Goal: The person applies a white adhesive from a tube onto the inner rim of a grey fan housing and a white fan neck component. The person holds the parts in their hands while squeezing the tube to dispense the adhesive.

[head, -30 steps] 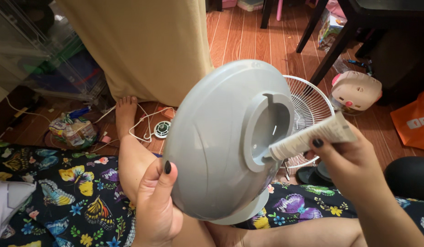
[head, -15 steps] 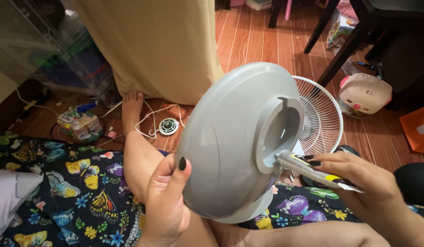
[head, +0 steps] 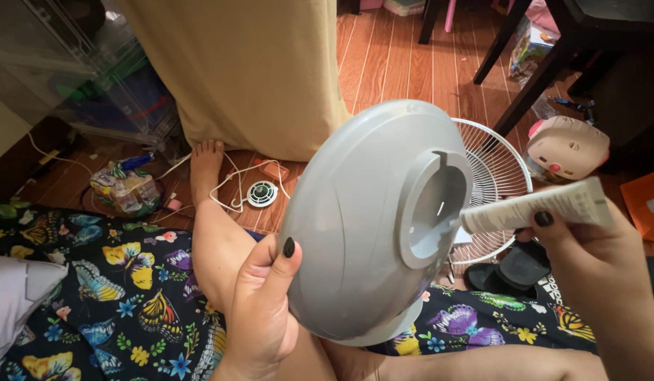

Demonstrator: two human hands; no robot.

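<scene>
My left hand (head: 260, 317) grips the lower left rim of a round grey plastic fan base (head: 355, 226), tilted so that its top faces me. A raised ring socket (head: 432, 208) sits right of the base's middle. My right hand (head: 595, 257) holds a small white tube (head: 538, 207), thumb on top, with its tip at the right edge of the socket ring.
A white wire fan grille (head: 492, 183) lies on the wooden floor behind the base. A beige curtain (head: 256, 70) hangs at the back. A white cable with a round plug (head: 261, 192) lies by my foot. Dark table legs (head: 524, 77), a pink toy (head: 568, 147) and a butterfly-print cloth (head: 94, 282) surround me.
The tube was lowered toward the bottom of the socket half a second ago. Now it is raised level again, with its tip at the socket's right edge. The base has barely moved.
</scene>
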